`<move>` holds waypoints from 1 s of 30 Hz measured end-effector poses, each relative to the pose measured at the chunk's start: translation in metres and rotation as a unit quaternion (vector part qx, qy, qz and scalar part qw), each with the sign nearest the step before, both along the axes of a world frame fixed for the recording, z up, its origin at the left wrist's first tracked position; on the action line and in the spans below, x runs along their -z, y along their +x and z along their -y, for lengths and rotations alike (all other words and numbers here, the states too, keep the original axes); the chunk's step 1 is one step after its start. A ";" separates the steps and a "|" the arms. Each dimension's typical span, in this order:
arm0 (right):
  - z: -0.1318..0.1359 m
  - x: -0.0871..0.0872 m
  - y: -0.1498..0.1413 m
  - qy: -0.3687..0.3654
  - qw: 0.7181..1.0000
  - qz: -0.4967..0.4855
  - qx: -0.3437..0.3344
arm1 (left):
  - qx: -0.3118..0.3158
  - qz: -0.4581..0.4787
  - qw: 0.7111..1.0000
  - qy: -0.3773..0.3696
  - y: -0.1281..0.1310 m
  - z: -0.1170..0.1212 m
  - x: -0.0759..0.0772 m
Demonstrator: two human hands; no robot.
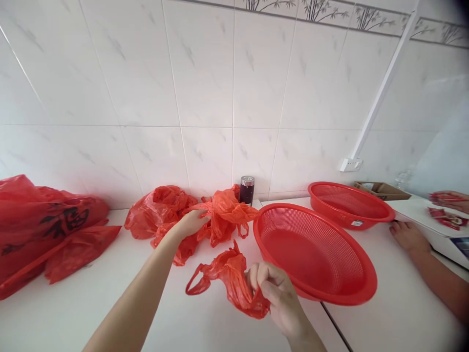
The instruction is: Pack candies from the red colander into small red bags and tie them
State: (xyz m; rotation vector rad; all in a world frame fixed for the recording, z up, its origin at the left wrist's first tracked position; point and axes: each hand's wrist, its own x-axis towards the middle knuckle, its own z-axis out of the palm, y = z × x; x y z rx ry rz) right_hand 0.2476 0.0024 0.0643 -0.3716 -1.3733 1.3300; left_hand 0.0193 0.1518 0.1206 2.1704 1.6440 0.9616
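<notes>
My right hand (273, 293) is closed on a crumpled red plastic bag (236, 283), whose loop handle hangs out to the left over the white table. Farther back, my left hand (194, 220) is closed at the edge of another red plastic bag (229, 208) in a heap; its fingertips are partly hidden by the film. More bunched red bags (161, 208) lie left of that hand. Right beside my right hand stands a large red oval plastic basket (366, 283) with perforated sides, tilted a little.
A dark tumbler (247, 189) stands by the tiled wall. At left lies a big red bag (51, 220) with black lettering. A second red basket (351, 215), a cardboard tray (388, 191) and a scale (414, 212) with red packets are at right. Another person's hand (408, 237) rests nearby.
</notes>
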 end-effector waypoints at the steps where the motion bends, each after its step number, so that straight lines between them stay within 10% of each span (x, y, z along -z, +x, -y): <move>1: 0.000 0.001 0.003 -0.009 1.000 -0.009 0.001 | 0.002 0.006 1.000 -0.014 0.000 0.018 -0.001; 7: 0.004 -0.004 -0.001 -0.049 0.998 -0.038 0.001 | 0.178 0.116 0.972 -0.100 0.032 0.133 0.042; 12: 0.012 -0.011 -0.004 -0.056 0.997 -0.051 0.027 | 0.037 0.179 0.974 -0.133 0.017 0.140 0.085; 19: 0.000 -0.027 0.035 -0.084 0.936 0.041 0.341 | -0.044 0.215 0.951 -0.219 -0.041 0.149 0.071; 23: 0.021 -0.036 0.019 0.083 0.853 0.181 0.482 | -0.059 0.255 0.933 -0.247 -0.043 0.164 0.061; 30: 0.040 -0.016 -0.053 0.181 0.872 0.413 0.190 | 0.062 0.390 0.872 -0.289 -0.009 0.188 0.054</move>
